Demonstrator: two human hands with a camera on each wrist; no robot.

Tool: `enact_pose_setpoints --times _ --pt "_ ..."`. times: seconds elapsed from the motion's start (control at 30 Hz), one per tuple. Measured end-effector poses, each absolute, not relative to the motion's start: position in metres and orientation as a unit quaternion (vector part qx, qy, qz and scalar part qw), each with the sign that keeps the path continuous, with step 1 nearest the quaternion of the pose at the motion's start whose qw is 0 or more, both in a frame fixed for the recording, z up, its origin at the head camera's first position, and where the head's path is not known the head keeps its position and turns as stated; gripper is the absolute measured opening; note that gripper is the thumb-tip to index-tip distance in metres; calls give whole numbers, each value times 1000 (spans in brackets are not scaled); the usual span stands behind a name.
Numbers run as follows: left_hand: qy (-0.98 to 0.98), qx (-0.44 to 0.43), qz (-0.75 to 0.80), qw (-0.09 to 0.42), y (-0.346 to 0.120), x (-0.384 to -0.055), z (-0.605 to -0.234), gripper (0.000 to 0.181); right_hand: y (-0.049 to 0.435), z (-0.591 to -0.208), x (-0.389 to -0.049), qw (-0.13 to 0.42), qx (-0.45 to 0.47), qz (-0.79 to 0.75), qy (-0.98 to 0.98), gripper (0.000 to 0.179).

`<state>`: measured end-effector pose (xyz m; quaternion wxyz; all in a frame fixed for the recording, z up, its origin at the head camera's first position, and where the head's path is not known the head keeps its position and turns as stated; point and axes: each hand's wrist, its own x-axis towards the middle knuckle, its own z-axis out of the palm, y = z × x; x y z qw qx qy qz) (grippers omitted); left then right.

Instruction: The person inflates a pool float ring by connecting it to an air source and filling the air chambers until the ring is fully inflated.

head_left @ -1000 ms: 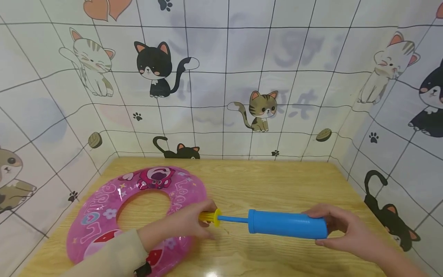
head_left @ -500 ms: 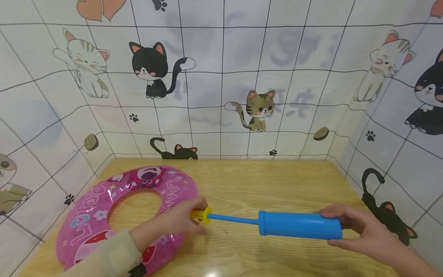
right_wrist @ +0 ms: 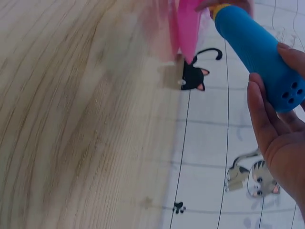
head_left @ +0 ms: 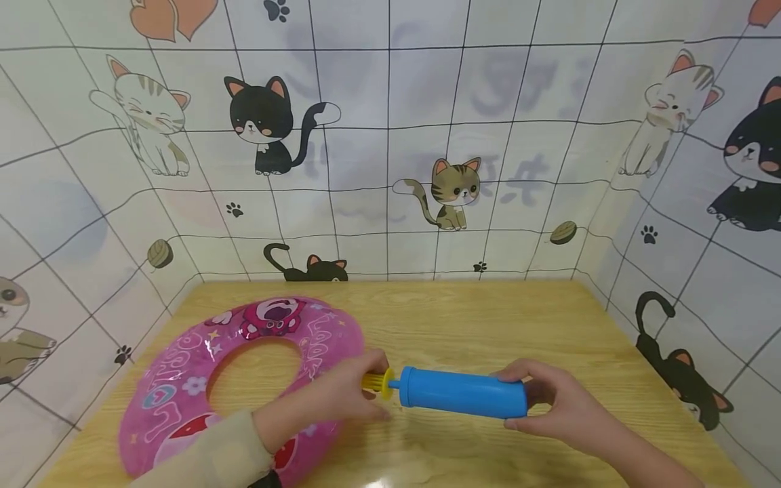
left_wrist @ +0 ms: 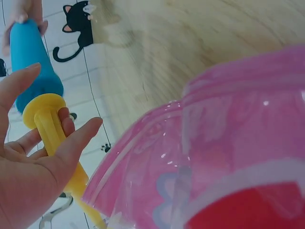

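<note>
Cat-print wall [head_left: 366, 156]: stands at 12 o'clock, behind everything I work on.
Table [head_left: 488, 325]: wood-grained, spreading from 4 round to 8 o'clock beneath my arms.
Pink swim ring [head_left: 183, 379]: lies on the table at 8 o'clock, with some creases showing near the seam; my strokes ought not to tug it about.
Blue barrel [head_left: 464, 393]: held over the table at 5 o'clock, its outer end tipped slightly down. I'd keep it in line with the rod [head_left: 394, 384] so nothing bends.
Right hand [head_left: 561, 410]: at 4 o'clock, thumb and fingers clamped on the barrel's outer end. I'd let this one travel, smoothly and full length.
Left hand [head_left: 350, 390]: just past 6 o'clock, fingers curled round the yellow handle [head_left: 375, 383], thumb standing out. Best kept steady as the anchor.
Yellow handle: narrows towards the ring; whether it is plugged in there I cannot tell, so worth checking.
Rod: only a short length shows, so I judge the stroke near its end; ease off before my fingers get nipped.
Air holes [right_wrist: 292, 91]: in the barrel's outer end; keep my palm off them.
</note>
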<state>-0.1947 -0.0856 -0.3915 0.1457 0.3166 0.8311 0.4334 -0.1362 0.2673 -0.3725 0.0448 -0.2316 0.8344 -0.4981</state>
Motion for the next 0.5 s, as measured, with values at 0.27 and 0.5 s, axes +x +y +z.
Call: enact_pose_setpoints --times 0.27,0.5 --pt "827 304 450 145 -83 -192 -388 43 249 -363 -132 57 -231 -497 835 47" --pt "824 321 447 135 -95 -196 -390 40 273 -357 -129 5 -267 -469 842 50"
